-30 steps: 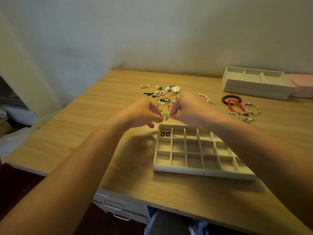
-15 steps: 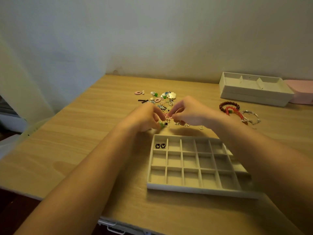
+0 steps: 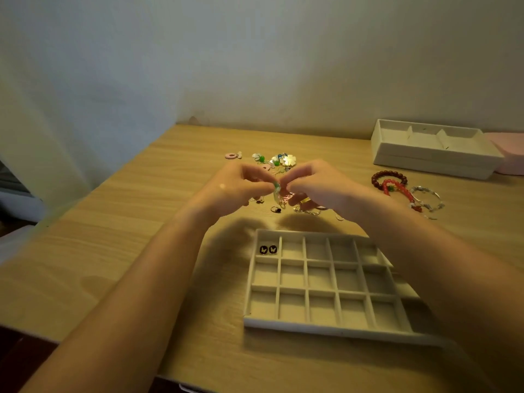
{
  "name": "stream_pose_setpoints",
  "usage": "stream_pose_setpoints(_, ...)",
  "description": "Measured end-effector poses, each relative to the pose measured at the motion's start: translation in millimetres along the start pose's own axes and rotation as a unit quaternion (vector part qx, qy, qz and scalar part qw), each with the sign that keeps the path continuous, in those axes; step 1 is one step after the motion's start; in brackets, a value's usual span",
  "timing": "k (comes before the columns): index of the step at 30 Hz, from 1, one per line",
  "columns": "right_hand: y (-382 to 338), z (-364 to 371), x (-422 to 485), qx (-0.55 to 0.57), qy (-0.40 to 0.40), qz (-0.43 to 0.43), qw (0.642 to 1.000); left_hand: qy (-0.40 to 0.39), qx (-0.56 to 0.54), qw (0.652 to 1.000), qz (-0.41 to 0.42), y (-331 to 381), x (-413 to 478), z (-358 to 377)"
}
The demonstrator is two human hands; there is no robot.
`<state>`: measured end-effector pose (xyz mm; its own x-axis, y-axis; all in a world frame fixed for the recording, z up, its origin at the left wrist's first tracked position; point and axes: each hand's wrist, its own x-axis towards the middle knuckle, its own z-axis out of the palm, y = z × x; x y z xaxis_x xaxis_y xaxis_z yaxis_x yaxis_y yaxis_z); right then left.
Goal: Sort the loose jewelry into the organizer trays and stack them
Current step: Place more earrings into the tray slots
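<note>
1. Reference: clock directions are taken from the gridded tray (image 3: 326,328), which lies flat on the wooden table (image 3: 113,251) in the near-right area.
2. Left hand (image 3: 241,188): raised above the table at 11 o'clock of the tray, fingers curled, with thumb and fingertips pinching a small green piece (image 3: 276,188).
3. Right hand (image 3: 320,185): at 12 o'clock of the tray, fingers curled, with the fingertips meeting the left hand's on the same small green piece. Motion blur hides the exact grip.
4. Tray contents: two black butterfly studs (image 3: 268,249) sit side by side in the far-left compartment.
5. Loose jewelry pile (image 3: 283,160): on the table beyond the hands at 12 o'clock, with more small pieces directly beneath them.
6. Bracelets: a dark red bead bracelet (image 3: 388,177), a bright red bracelet (image 3: 399,191) and a silver bracelet (image 3: 426,194) lie together at 1 o'clock.
7. Stacked trays (image 3: 431,163): at 1 o'clock, beyond the bracelets and near the wall, just beside a pink box (image 3: 510,148).
</note>
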<state>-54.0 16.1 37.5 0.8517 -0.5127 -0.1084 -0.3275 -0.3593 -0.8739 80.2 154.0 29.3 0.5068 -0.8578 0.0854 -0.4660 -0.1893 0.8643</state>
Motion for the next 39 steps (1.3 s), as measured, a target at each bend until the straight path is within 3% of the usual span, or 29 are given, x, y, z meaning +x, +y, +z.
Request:
stream_pose_setpoints(6,-6,-3,-10,0.138,-0.055,0.004,0.989,-0.007,-0.146,0.987,-0.062,11,-7,3)
stream_pose_setpoints(10,-9,-9,-15,0.202,-0.088,0.029,0.975,-0.011,-0.181,0.981,-0.065,16,-13,4)
stream_pose_setpoints(17,-9,-18,-30,0.157,-0.020,-0.037,0.987,-0.022,-0.195,0.978,-0.077,24,-19,7)
stream_pose_setpoints(25,-20,-30,-41,0.122,0.021,-0.065,0.990,-0.073,-0.315,0.943,-0.085,30,-30,16)
stream_pose_setpoints(39,-36,-31,-54,0.118,0.086,-0.104,0.984,-0.071,-0.336,0.936,-0.072,29,-46,14)
